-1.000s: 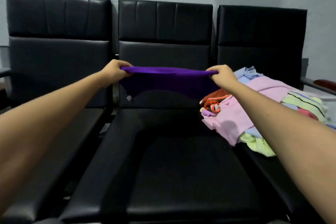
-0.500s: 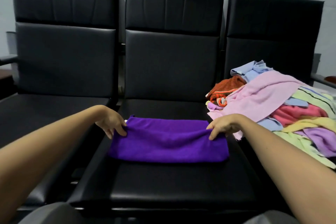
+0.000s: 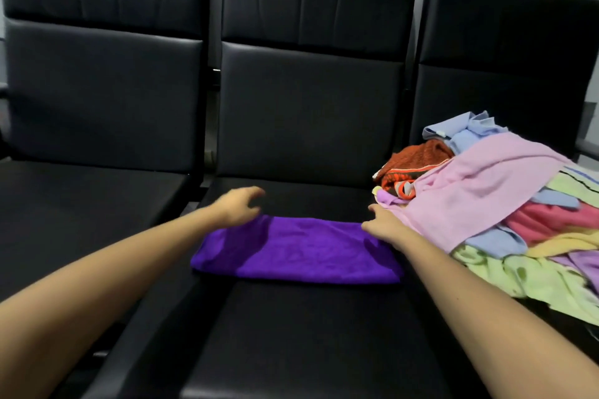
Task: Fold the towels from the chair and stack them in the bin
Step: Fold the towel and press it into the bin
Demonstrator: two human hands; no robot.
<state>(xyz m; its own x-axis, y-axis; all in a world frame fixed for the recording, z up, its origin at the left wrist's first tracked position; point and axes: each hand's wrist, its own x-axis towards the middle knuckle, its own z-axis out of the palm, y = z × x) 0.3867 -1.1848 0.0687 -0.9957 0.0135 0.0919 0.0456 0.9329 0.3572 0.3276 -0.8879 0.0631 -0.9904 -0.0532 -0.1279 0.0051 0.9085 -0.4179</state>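
Note:
A purple towel (image 3: 298,251) lies folded into a long band across the middle black chair seat (image 3: 301,334). My left hand (image 3: 240,206) hovers at the towel's far left corner with its fingers apart and holds nothing. At the far right corner my right hand (image 3: 384,225) rests with its fingers spread on the cloth. A heap of unfolded towels (image 3: 505,220) in pink, blue, orange, yellow and green covers the right chair seat. No bin is in view.
Three black padded chairs stand in a row against a pale wall. The left chair (image 3: 81,197) has a bare seat. The towel heap spills toward the gap between the middle and right chairs.
The purple towel was held stretched in the air, then came down onto the middle seat. Both hands have since let go of its far corners.

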